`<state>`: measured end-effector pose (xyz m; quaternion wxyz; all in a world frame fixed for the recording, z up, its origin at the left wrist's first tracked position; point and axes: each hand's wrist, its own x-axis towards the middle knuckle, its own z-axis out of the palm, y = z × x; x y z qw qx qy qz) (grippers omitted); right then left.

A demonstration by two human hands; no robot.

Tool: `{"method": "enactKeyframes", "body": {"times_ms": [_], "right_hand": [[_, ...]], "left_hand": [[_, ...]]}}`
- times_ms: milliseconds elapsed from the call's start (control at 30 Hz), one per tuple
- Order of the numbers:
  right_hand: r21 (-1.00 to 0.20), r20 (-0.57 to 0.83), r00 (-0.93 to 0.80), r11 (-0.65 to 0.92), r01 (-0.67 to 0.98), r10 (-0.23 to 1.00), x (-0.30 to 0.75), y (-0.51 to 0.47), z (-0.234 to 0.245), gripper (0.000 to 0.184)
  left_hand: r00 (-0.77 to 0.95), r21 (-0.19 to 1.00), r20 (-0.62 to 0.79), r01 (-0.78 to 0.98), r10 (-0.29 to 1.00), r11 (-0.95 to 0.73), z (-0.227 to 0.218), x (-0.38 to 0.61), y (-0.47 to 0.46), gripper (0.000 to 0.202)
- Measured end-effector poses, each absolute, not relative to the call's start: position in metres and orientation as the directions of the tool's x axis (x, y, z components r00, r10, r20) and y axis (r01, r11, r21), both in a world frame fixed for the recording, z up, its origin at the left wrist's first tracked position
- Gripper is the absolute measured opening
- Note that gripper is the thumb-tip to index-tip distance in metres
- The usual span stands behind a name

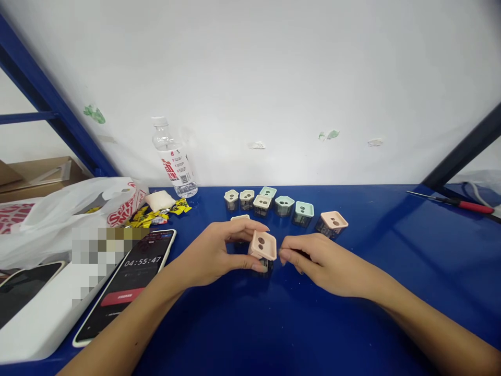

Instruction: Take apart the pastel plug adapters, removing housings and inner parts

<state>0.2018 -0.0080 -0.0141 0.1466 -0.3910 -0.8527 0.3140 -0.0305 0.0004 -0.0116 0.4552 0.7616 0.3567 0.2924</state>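
The left hand (209,255) holds a pink square plastic cap with two round holes (263,245) on a dark box, near the middle of the blue metal bench (364,292). The right hand (324,262) comes just beside it; if it touches, I cannot tell.

A pink cap (263,245) and mint caps (304,209) on a blue table (376,292).

We work in a workshop of some kind, with a blue metal bench (364,292), a screwdriver (450,202) and a scuffed white wall (274,89).
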Motion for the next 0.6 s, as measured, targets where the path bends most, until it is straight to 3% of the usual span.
{"method": "enactKeyframes", "body": {"times_ms": [200, 600], "right_hand": [[-0.671, -0.038, -0.630, 0.447, 0.592, 0.776, 0.2033, -0.0104, -0.0152, 0.024], [-0.730, -0.053, -0.642, 0.409, 0.547, 0.765, 0.2033, -0.0104, -0.0121, 0.028]], "left_hand": [[0.584, 0.914, 0.089, 0.273, 0.807, -0.299, -0.0111, -0.0291, 0.0004, 0.046], [0.589, 0.933, 0.052, 0.260, 0.806, -0.250, -0.0085, -0.0291, -0.0012, 0.040]]}}
